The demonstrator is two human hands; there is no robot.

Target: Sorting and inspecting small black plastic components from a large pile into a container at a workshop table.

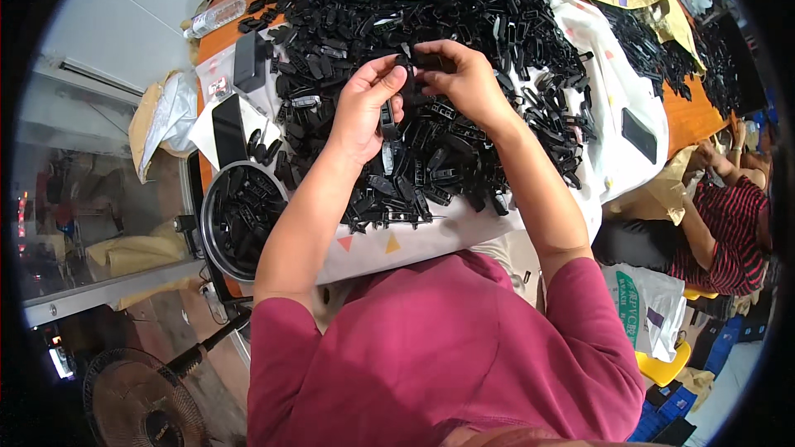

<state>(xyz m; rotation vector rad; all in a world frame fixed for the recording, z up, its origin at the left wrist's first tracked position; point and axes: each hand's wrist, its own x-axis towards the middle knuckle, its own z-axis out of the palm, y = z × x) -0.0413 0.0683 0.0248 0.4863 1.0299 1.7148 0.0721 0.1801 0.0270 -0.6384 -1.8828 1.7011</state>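
Above a large heap of small black plastic parts [331,0], my two hands meet in the middle of the head view. My left hand [364,112] is closed, its thumb and fingers gripping a narrow black plastic part [387,120] that hangs down below the fingers. From the other side, my right hand [468,87] bends its thumb and index finger in a pinch at the upper end of that part. Dark pieces behind blend with it, so its exact shape and the right fingertips' contact are hard to make out.
A round bin [209,223] of black parts stands at the left, near a phone [229,131], a black box [248,60] and a plastic bottle [217,16]. Another phone [638,134] lies right. A fan [141,401] stands lower left; another person [729,215] sits far right.
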